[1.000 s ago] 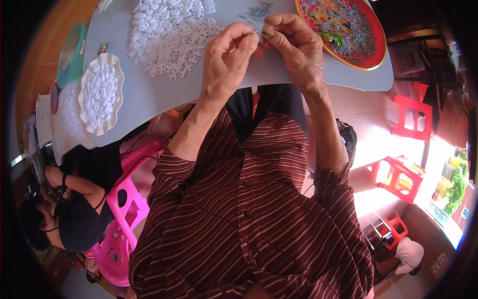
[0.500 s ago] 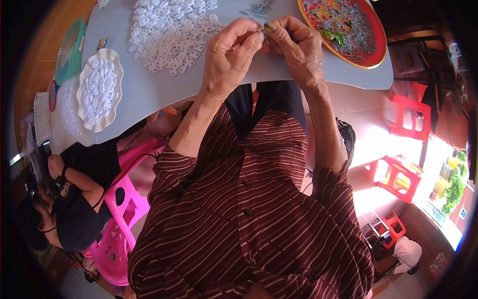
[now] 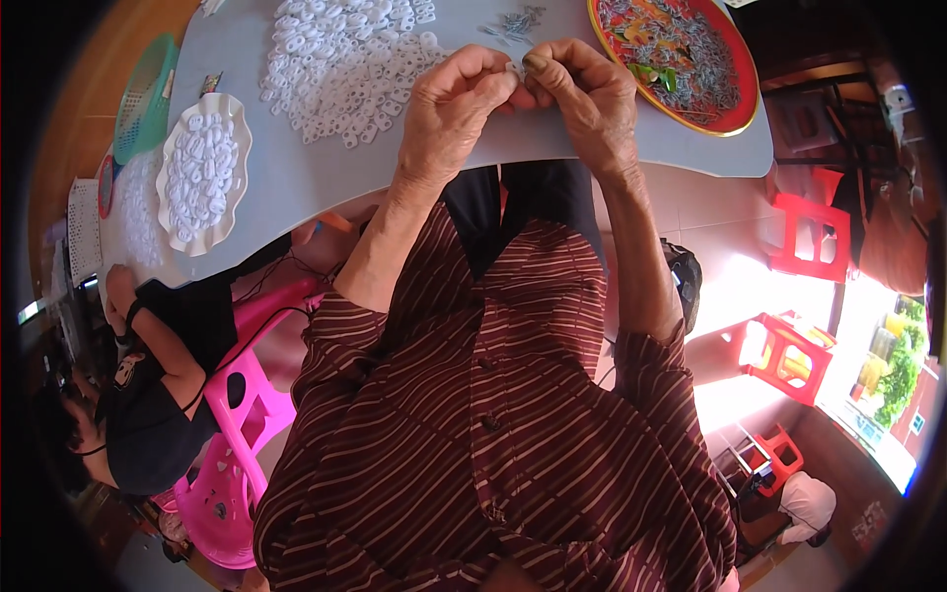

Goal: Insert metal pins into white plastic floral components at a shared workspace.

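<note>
My left hand and my right hand meet over the table's near edge, thumbs and forefingers pinched. A small white plastic clip shows partly at my left fingertips. Whatever my right fingertips pinch is hidden. Left of my hands spreads a large heap of white plastic clips with holes. A few loose grey nails lie just beyond my fingers. To the right, a round red tray with a gold rim holds many such nails.
A wavy-edged white dish full of white pieces stands on the grey table at left, near a green basket. Another person sits by a pink chair. Red stools stand at right; another person is at lower right.
My fingertips have shifted slightly against each other, and more of the white clip shows between them. The person at left has raised a forearm toward the table.
</note>
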`<action>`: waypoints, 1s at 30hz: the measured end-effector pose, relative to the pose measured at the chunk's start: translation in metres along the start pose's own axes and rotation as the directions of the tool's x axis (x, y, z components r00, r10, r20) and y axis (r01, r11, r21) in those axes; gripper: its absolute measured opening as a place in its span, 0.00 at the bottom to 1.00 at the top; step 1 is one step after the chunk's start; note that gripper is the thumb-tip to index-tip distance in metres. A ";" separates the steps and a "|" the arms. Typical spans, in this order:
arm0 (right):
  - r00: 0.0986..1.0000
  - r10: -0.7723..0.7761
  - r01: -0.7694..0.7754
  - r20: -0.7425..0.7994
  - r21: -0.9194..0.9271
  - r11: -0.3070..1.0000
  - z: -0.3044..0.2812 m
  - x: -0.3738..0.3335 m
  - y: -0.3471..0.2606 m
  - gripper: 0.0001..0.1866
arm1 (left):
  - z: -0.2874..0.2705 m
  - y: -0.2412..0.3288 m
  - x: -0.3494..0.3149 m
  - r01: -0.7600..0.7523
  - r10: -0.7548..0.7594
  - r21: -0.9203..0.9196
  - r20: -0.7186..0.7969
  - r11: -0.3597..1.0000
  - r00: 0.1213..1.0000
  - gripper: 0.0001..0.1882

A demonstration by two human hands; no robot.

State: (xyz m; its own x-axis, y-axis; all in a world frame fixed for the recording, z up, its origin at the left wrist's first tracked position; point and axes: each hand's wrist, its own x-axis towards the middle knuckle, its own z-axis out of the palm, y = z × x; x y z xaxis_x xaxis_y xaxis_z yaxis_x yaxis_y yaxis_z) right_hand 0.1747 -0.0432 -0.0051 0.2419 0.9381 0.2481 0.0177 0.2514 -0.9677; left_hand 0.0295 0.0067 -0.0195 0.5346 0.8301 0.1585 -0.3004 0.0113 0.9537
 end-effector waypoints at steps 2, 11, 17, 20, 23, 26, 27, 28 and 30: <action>1.000 0.008 -0.008 -0.015 -0.012 1.000 0.001 -0.001 -0.001 0.07 | 0.002 0.000 0.000 -0.010 0.010 -0.031 0.003 0.999 1.000 0.06; 0.999 -0.043 0.041 -0.024 -0.073 0.997 0.003 -0.001 -0.002 0.07 | 0.002 0.003 -0.001 -0.020 0.019 -0.078 -0.014 0.997 1.000 0.07; 0.994 -0.043 0.017 -0.099 -0.250 0.968 0.010 -0.004 -0.005 0.08 | 0.003 0.002 -0.001 -0.070 0.068 -0.074 -0.023 0.995 0.997 0.07; 0.991 -0.065 0.031 -0.117 -0.272 0.962 0.014 -0.003 -0.008 0.09 | 0.001 0.000 0.000 -0.095 0.094 -0.049 -0.036 0.994 0.995 0.07; 0.993 -0.054 0.018 -0.107 -0.313 0.949 0.011 -0.001 -0.005 0.09 | 0.003 0.003 0.000 -0.062 0.061 -0.063 -0.022 0.996 0.998 0.07; 0.997 0.048 -0.050 -0.054 -0.042 0.998 0.005 0.000 -0.002 0.10 | 0.004 0.003 0.000 -0.029 0.026 -0.070 -0.035 0.997 0.999 0.07; 0.997 0.050 -0.048 -0.059 0.025 0.999 0.004 0.001 -0.001 0.10 | 0.004 0.002 0.000 -0.024 0.021 -0.044 -0.061 0.999 0.998 0.07; 0.997 0.052 -0.047 -0.061 0.095 0.994 0.005 0.001 -0.001 0.10 | 0.004 0.001 0.000 -0.027 0.024 -0.042 -0.063 0.999 0.998 0.07; 0.998 0.034 -0.033 -0.053 0.031 0.999 0.005 -0.001 -0.001 0.11 | 0.003 0.001 0.000 -0.051 0.047 -0.064 -0.062 0.997 0.997 0.08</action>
State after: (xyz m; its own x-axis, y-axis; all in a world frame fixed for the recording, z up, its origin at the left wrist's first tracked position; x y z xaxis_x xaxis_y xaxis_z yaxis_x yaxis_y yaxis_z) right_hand 0.1699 -0.0429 -0.0042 0.2930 0.9323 0.2120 -0.0200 0.2276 -0.9735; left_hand 0.0312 0.0051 -0.0181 0.4703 0.8625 0.1870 -0.3770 0.0047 0.9262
